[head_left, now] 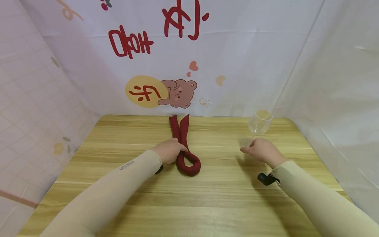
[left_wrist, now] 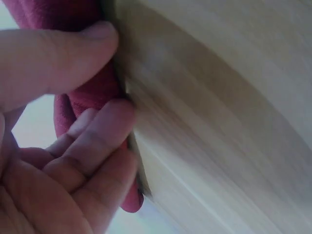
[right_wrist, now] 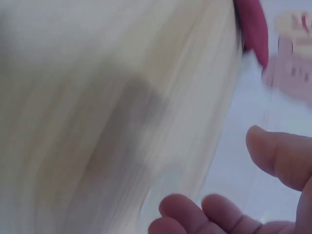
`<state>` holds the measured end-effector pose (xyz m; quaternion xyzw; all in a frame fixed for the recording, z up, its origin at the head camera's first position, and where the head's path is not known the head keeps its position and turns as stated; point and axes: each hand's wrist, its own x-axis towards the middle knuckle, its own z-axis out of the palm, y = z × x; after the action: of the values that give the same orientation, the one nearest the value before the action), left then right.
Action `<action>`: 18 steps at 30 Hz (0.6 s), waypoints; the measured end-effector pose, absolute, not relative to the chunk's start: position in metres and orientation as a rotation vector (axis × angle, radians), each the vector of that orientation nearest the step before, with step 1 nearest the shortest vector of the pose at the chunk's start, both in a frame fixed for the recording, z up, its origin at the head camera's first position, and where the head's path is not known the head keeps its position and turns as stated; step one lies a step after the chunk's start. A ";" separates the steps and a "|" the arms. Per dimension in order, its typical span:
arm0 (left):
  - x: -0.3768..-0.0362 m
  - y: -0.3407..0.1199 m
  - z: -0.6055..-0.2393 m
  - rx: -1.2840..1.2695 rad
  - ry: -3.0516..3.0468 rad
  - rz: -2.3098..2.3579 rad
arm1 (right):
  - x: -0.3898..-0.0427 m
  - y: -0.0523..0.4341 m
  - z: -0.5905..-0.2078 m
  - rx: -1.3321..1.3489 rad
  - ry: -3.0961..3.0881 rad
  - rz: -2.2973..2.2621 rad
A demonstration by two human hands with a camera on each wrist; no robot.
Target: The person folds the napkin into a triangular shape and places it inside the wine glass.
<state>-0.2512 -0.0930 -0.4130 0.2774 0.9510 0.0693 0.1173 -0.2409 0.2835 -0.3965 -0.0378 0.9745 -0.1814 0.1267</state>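
A dark red rolled napkin lies on the wooden table, bent into a loop with its two ends pointing away from me. My left hand grips it just above the loop; the left wrist view shows thumb and fingers pinching the red cloth. A clear wine glass stands at the right rear of the table. My right hand is beside its foot with fingers loosely spread, holding nothing. In the blurred right wrist view the thumb and fingertips stand apart.
A printed white backdrop closes the table's far edge, and cloth walls hang close on the left and right. A small black clip sits at my right wrist.
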 end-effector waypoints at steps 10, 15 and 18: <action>-0.252 -0.093 -0.407 0.653 2.729 0.245 | -0.257 0.328 -0.397 0.017 2.889 -0.744; -0.251 -0.089 -0.408 0.633 2.742 0.269 | -0.265 0.324 -0.404 0.054 2.824 -1.089; -0.251 -0.088 -0.409 0.605 2.743 0.288 | -0.270 0.320 -0.406 0.030 2.793 -1.236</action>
<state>-0.2510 -0.0876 -0.4086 0.2116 0.9592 0.1007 0.1584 -0.2697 0.3204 -0.4062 0.0099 0.9136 -0.4043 0.0433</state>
